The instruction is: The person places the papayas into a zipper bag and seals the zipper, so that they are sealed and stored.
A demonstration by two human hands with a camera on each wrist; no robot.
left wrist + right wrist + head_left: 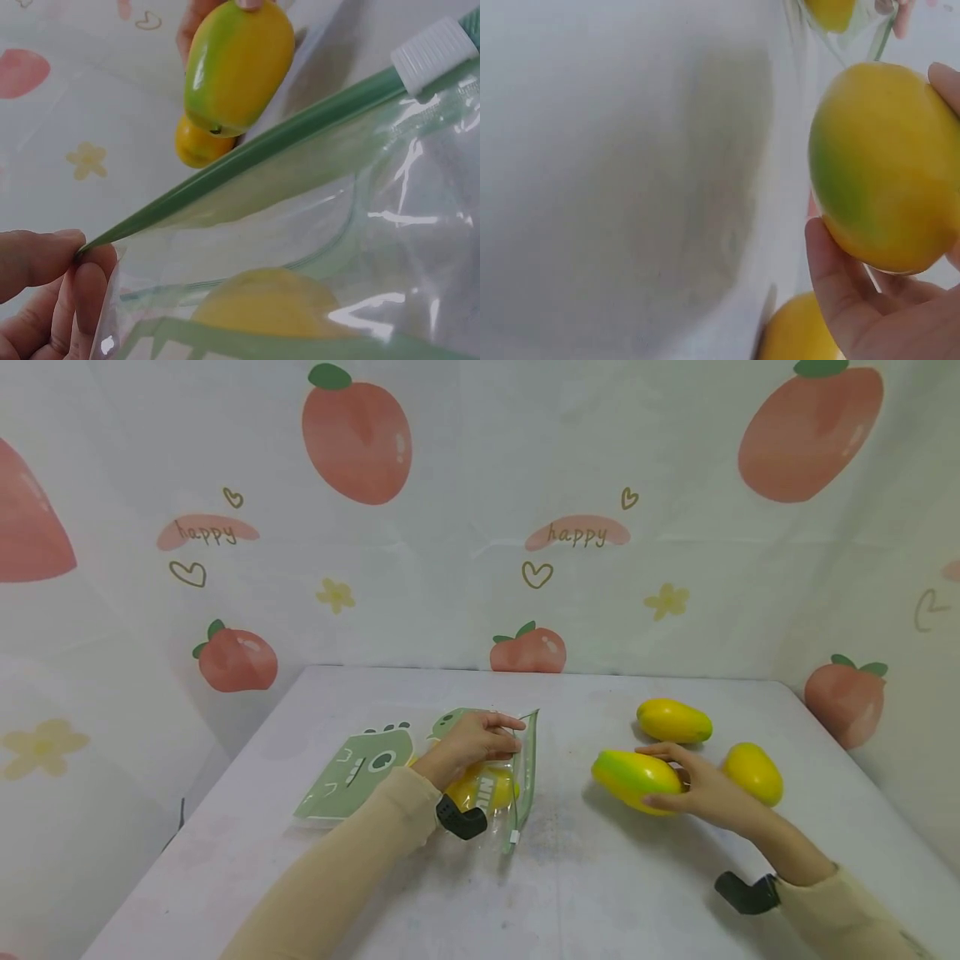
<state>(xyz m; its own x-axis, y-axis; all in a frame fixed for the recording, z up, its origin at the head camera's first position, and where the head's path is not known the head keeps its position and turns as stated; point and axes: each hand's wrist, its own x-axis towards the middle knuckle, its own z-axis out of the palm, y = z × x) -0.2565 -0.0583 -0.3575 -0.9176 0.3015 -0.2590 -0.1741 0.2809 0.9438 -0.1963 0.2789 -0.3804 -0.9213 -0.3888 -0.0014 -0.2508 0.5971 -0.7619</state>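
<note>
Head: held mango points left, long axis sideways.

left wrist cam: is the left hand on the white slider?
No: the left hand pinches the end of the green edge of the bag, apart from the white slider.

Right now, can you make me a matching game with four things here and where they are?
Things:
1. green-and-yellow oval fruit
2. white ridged plastic slider
3. clear plastic bag with green edging
4. two smooth yellow oval fruits

Places:
A. pinched at its edge by the left grip
B. on the white table
C. held in the right grip
D. on the green closure strip

Pairs: 1-C, 2-D, 3-A, 4-B
</note>
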